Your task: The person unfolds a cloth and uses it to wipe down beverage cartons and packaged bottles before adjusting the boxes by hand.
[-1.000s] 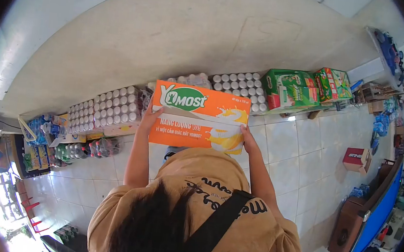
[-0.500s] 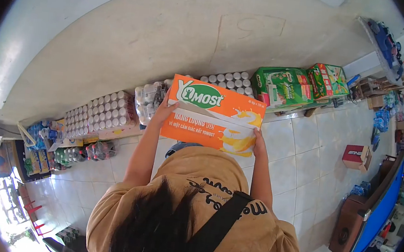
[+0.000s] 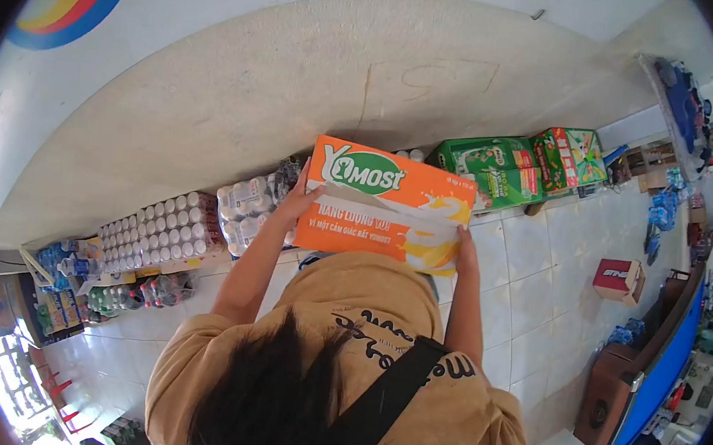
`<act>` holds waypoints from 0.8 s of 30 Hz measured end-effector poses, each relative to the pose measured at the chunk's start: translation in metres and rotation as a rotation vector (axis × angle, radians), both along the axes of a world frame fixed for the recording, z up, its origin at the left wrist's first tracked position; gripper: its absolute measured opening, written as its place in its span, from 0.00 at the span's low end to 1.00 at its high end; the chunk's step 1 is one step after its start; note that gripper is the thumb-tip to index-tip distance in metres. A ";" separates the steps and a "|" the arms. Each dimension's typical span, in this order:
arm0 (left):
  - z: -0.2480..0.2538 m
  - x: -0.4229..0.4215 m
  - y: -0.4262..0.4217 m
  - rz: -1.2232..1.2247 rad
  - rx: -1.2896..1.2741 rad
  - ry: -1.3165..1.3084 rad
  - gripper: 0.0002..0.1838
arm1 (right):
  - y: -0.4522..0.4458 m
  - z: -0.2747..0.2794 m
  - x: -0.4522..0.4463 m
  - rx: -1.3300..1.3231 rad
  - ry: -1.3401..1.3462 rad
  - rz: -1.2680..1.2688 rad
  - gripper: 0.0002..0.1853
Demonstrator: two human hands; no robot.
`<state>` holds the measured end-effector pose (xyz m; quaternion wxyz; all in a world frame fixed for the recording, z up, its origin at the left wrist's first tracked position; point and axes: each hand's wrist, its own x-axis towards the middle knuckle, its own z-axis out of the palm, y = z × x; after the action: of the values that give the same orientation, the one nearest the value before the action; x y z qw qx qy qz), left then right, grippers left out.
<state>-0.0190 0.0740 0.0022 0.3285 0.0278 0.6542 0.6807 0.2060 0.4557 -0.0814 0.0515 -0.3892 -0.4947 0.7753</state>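
An orange and white Yomost drink carton (image 3: 388, 208) is held in front of my body, its printed top and front side facing me. My left hand (image 3: 301, 196) grips its left end, with the thumb over the edge near the lettering. At the opposite end my right hand (image 3: 466, 248) clasps the right edge, thumb on the near side. The undersides of the carton and most of the fingers are hidden.
Along the wall stand packs of cans (image 3: 163, 230), a wrapped pack (image 3: 245, 207) and green Milo cartons (image 3: 492, 169). Bottle packs (image 3: 139, 292) lie on the left. A Sting box (image 3: 619, 280) sits on the tiled floor at right, near a blue-topped table (image 3: 659, 376).
My view has tilted and shifted, so the wall goods sit differently. The carton stays in both hands, slightly further right in view, now covering more of the can packs behind it.
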 end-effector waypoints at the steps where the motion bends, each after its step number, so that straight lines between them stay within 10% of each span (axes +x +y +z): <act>1: -0.003 0.001 0.001 0.017 0.019 -0.012 0.45 | 0.004 0.000 -0.005 -0.010 -0.008 0.000 0.30; 24: -0.048 0.060 0.093 0.561 -0.093 0.174 0.41 | 0.151 -0.052 -0.142 -0.036 -0.067 0.582 0.28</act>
<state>0.0413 0.1665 -0.0461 0.0709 -0.1111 0.6926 0.7092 0.0640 0.6067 -0.1333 -0.1965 -0.2569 -0.5731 0.7530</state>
